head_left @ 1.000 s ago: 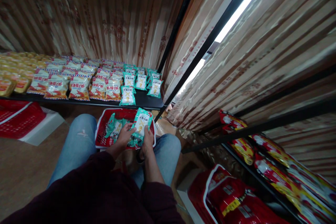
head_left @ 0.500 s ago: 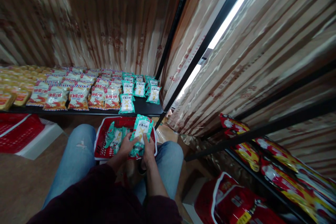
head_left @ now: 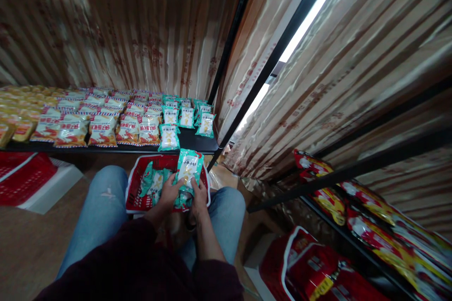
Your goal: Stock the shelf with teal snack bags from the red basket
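From where I stand, 小鱼小虾 reads in dark characters across the held-up green snack packet. The same four characters stand on the green packets at the right end of the black shelf, clearest along its front edge. On the red-and-white snack bags farther left I can make out 虾 closing the big red line. Red characters on the curtain and marks on a yellow label are too blurred to read.

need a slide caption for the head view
Left hand and right hand hold a teal snack packet over a red basket.
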A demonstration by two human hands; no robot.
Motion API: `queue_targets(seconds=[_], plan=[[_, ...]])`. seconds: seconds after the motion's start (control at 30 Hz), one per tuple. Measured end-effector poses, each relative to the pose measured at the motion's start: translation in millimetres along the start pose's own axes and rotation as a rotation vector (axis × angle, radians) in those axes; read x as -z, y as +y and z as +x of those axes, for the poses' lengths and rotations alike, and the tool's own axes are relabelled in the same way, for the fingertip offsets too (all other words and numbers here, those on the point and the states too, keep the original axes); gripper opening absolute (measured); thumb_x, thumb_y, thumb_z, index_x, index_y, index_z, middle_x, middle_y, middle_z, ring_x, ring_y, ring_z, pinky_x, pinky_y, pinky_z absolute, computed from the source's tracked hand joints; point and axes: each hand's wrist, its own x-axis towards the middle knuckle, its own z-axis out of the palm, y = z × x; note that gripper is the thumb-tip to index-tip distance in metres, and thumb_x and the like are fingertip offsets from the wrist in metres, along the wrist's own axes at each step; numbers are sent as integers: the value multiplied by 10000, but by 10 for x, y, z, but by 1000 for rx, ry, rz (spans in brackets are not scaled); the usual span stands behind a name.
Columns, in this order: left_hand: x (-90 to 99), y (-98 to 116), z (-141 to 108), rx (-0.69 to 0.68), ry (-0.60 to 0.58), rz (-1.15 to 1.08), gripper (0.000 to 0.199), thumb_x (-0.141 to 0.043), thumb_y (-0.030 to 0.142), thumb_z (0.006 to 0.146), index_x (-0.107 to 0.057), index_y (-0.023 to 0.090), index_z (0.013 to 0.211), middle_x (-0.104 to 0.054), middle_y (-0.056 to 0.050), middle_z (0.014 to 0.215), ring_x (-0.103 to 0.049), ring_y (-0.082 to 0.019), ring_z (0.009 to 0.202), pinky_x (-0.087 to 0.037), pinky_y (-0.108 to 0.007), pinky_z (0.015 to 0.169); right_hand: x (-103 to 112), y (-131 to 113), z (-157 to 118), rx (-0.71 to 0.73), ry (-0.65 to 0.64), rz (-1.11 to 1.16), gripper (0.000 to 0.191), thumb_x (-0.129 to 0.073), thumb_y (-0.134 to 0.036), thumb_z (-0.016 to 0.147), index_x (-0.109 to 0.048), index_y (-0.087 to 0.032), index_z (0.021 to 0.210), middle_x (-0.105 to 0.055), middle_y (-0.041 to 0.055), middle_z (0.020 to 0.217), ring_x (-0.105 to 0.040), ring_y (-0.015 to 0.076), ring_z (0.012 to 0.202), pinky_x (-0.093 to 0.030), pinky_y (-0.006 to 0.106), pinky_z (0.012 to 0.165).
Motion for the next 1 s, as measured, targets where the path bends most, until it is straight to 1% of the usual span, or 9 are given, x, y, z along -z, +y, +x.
queue_targets(seconds=[0.17,0.37,0.47,0.57,0.67,0.8,0.9,1.0], plan=[[-20,12,-6,-15,44,29,546,-758,459,555,-594,153,977,-686,-82,946,-650,-201,856,-501,-306,776,-12,-23,-26,12,17,-13,483,-742,-463,619,-682,-163,992,-733,51,904,-676,202,774,-532,297,692],[-45,14,15,-80,78,109,441,-744,444,549,-597,162,854,-674,-46,841,-638,-191,809,-491,-294,763,-6,-55,-25,15,14,-14,477,-725,-513,633,-695,-152,943,-735,63,880,-681,218,788,-533,313,714],[-66,28,19,-115,95,148,400,-724,433,577,-604,177,861,-678,-32,839,-641,-192,813,-492,-289,752,-15,-115,-30,21,25,-31,499,-706,-553,636,-699,-159,941,-735,64,892,-680,218,782,-530,302,691],[-87,47,13,-122,93,165,376,-702,411,604,-609,180,885,-688,-35,854,-643,-203,833,-496,-292,755,-27,-174,-46,29,38,-74,522,-704,-580,621,-699,-158,928,-736,62,872,-676,217,759,-525,288,652],[-102,63,11,-114,100,178,371,-669,388,629,-613,171,925,-694,-50,875,-643,-210,839,-495,-298,762,-37,-195,-59,37,45,-76,502,-714,-559,622,-690,-168,936,-734,49,884,-674,210,761,-526,280,650],[-100,71,47,-115,85,171,371,-654,388,649,-624,173,951,-700,-67,907,-645,-219,869,-497,-310,778,-36,-174,-43,67,28,17,463,-740,-484,632,-666,-186,979,-728,46,935,-678,208,808,-538,296,707],[-84,53,101,-128,93,180,371,-651,391,653,-635,179,957,-699,-72,937,-639,-229,920,-490,-321,815,-28,-162,-18,74,51,59,458,-756,-461,617,-666,-189,975,-725,47,931,-679,209,820,-543,312,735],[-66,12,159,-138,58,166,389,-628,397,663,-639,168,977,-692,-86,976,-632,-239,947,-489,-331,832,-15,-173,-4,66,61,59,461,-751,-465,620,-668,-191,981,-719,49,953,-677,214,823,-546,318,728]])
